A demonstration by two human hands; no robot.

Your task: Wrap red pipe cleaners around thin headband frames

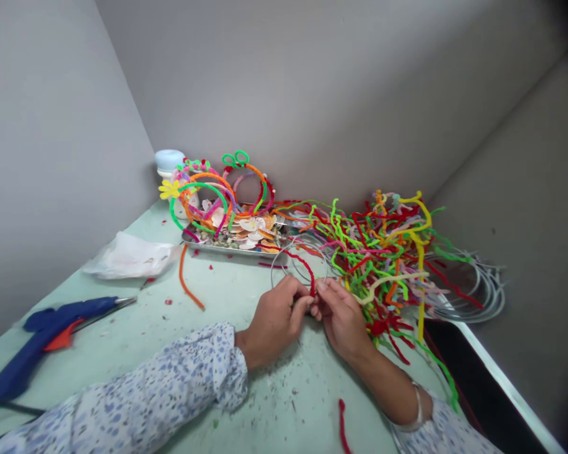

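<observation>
My left hand (275, 320) and my right hand (341, 315) meet at mid-table, both pinching the lower end of a thin metal headband (284, 252). A red pipe cleaner (307, 268) is wound along the band up from my fingertips. The band arches away from me toward the tray. My fingers are closed on the band and the red strand where they meet.
A tangled heap of coloured pipe cleaners (383, 252) lies right, over bare metal headbands (478, 293). A metal tray (227, 247) of shells and finished wrapped headbands (213, 189) sits behind. A blue glue gun (47, 334), a plastic bag (130, 255) and an orange pipe cleaner (189, 287) lie left.
</observation>
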